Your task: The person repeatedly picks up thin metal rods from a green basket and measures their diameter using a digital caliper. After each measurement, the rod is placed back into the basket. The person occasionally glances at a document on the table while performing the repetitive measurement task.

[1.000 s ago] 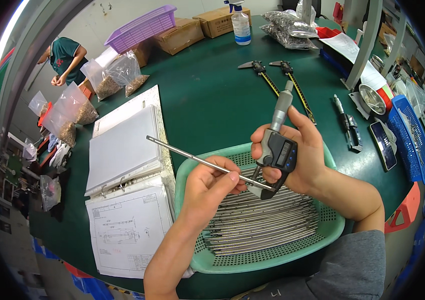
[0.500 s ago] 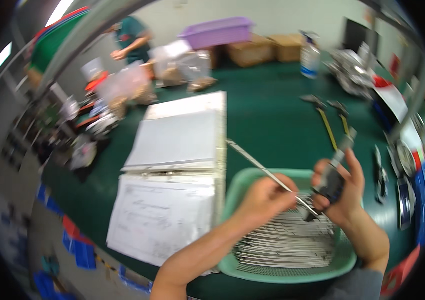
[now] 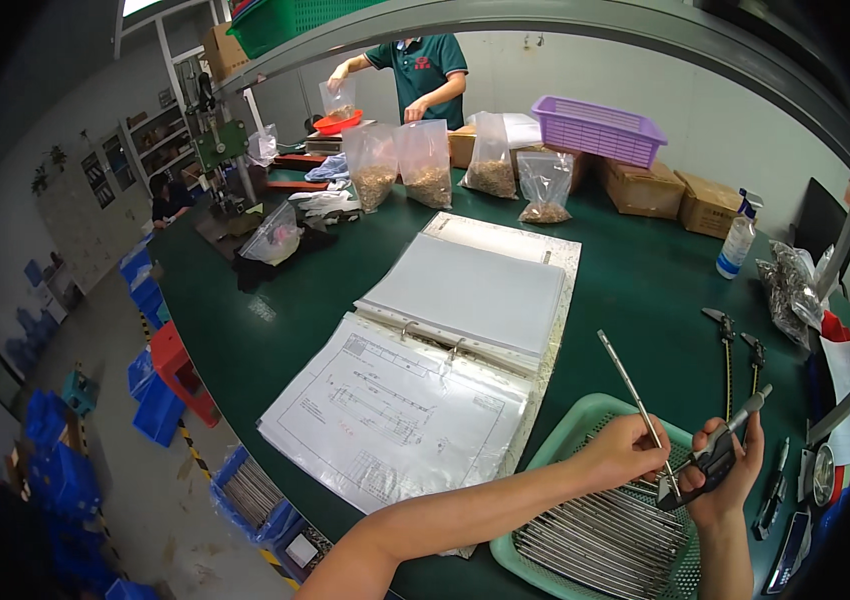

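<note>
Between the fingertips of my left hand is a thin metal rod, held slanting, its upper end pointing away from me. The rod's lower end sits at the frame of a dark micrometer, which my right hand grips with its silver thimble pointing up and right. I cannot tell whether the rod touches the measuring faces. Under both hands stands a green plastic basket with many similar rods lying side by side in it.
An open ring binder with a technical drawing lies left of the basket. Two calipers and a spray bottle are at the right. Bags of small parts, cartons and a purple basket stand behind. Across the table, a co-worker handles a bag.
The view has swung left, so everything appears further right. The rod has tilted steeper, its lower end still at the micrometer. Both hands keep their holds.
</note>
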`<state>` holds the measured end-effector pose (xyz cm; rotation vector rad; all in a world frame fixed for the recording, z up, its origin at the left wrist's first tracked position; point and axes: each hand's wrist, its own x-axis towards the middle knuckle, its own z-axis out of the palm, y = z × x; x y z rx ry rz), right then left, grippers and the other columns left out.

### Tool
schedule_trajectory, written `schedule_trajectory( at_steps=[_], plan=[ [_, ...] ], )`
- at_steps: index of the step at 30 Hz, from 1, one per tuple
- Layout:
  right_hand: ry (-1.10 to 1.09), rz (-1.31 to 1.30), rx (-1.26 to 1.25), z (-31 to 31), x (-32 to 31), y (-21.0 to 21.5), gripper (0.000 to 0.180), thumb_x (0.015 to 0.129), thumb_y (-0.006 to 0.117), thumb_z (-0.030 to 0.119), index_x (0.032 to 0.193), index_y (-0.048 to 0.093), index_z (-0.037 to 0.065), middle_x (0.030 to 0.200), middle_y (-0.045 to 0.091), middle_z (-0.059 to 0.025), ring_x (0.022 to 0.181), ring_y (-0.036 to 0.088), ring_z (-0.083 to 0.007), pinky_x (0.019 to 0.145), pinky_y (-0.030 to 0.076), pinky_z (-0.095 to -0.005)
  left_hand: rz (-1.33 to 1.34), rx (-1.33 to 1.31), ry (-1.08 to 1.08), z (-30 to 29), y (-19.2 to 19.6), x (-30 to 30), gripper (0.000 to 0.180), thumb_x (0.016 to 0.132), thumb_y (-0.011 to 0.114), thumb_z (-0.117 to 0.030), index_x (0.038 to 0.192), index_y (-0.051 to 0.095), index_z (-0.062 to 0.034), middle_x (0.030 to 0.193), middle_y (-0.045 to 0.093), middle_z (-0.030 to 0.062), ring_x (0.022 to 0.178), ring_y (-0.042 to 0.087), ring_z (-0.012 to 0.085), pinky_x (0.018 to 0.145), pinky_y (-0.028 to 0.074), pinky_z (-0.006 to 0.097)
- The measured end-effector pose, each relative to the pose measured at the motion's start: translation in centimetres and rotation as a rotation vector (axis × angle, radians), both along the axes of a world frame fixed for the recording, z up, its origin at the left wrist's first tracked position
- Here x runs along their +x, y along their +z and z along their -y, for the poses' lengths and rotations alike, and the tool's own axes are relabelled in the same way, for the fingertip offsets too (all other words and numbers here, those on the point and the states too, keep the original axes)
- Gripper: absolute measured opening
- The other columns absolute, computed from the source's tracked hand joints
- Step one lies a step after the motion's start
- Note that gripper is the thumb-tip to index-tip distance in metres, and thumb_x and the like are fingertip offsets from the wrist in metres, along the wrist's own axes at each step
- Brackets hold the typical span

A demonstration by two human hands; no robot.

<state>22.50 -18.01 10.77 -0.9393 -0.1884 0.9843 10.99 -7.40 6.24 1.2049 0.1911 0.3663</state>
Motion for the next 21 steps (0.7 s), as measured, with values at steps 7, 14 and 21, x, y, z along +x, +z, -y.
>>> schedule_trajectory(
  at_steps=[7,14,21],
  plan=[
    [-0.010,0.004,-0.008,0.15,-0.07,-0.02,0.052,0.079,0.037,0.057,0.075,0.052,0.007,0.057,0.053,-0.0040,0.031,0.040,-0.0135,0.028,0.031,-0.0218,-0.004,-0.007,-0.014,-0.07,-0.22,0.05,0.010,0.078,0.055,-0.006,0.083,0.049,-0.0011,0.074,0.054,0.0039,0.065,0.053,0.0079,0.059,0.045,0.020],
    [-0.003,0.002,-0.016,0.04,-0.17,0.00,0.051,0.079,0.037,0.056,0.075,0.052,0.007,0.058,0.053,-0.0040,0.031,0.039,-0.0131,0.028,0.032,-0.0212,-0.016,0.014,-0.013,-0.19,-0.21,0.03,0.010,0.079,0.055,-0.007,0.083,0.049,-0.0010,0.073,0.054,0.0039,0.065,0.053,0.0079,0.058,0.045,0.020],
    [-0.008,0.007,-0.020,0.09,-0.12,0.01,0.048,0.080,0.038,0.055,0.075,0.052,0.009,0.058,0.053,-0.0019,0.029,0.039,-0.0123,0.027,0.030,-0.0223,-0.009,-0.036,-0.016,0.00,-0.09,-0.03,0.009,0.079,0.055,-0.007,0.083,0.049,-0.0010,0.073,0.054,0.0037,0.065,0.053,0.0079,0.058,0.045,0.020]
  ],
)
